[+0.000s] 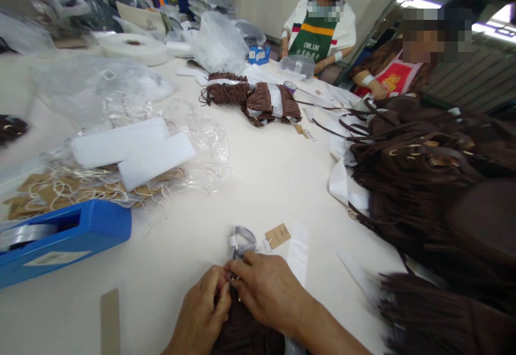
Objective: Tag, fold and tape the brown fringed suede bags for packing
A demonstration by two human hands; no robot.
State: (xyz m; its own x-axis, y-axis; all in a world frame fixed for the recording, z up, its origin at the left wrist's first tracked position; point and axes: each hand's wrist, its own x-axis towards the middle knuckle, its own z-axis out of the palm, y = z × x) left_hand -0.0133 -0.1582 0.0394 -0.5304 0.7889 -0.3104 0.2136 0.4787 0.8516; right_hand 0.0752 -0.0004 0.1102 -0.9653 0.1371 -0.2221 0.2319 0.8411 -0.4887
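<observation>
A dark brown fringed bag [245, 333] lies at the table's near edge, partly hidden under my hands. My left hand [203, 309] is closed, its thumb and fingers pinching the bag's top end. Over the same spot, my right hand [272, 289] is closed too, with its fingertips meeting the left ones. A small metal glint shows between them, but the exact part is hidden. Just beyond my fingers sits a coiled strap in greyish wrapping [243, 240]. Beside it lie a tan hang tag [278, 235] and a white strip [298, 250].
A blue tape dispenser [100, 226] stands left, near tan tags with white strings [60, 191] and white cards [157, 159]. Brown bags [435, 204] pile up on the right. Wrapped fringed bags [274, 102] lie farther back. Two people are across the table.
</observation>
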